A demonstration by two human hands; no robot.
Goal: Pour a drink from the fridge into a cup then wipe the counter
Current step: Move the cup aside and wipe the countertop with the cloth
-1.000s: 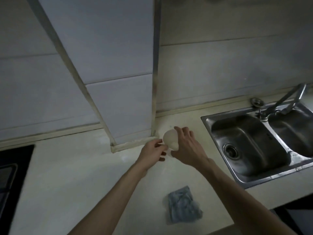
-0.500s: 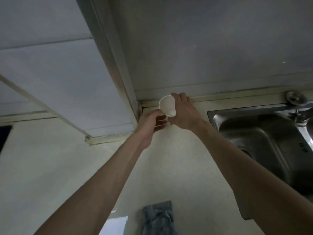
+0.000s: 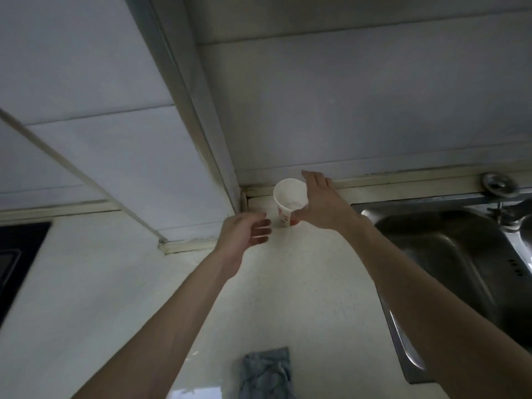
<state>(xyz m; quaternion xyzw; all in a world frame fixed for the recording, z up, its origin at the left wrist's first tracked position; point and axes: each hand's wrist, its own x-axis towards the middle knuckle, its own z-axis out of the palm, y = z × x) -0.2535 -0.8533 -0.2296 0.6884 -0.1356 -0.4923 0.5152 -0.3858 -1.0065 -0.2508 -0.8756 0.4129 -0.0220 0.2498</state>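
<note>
Your right hand (image 3: 322, 208) grips cup (image 3: 289, 194), fingers curled round its far side, just left of sink (image 3: 449, 254), by back wall. Your left hand (image 3: 244, 234) farther left of sink, fingers loosely curled, holding nothing. Grey cloth (image 3: 266, 372) lies left of sink, nearer you.

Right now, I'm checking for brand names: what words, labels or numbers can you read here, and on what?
Red print on the side of the paper cup, held by the right hand: too blurred to read.
No text shows on the cloth, the sink or the counter.
</note>
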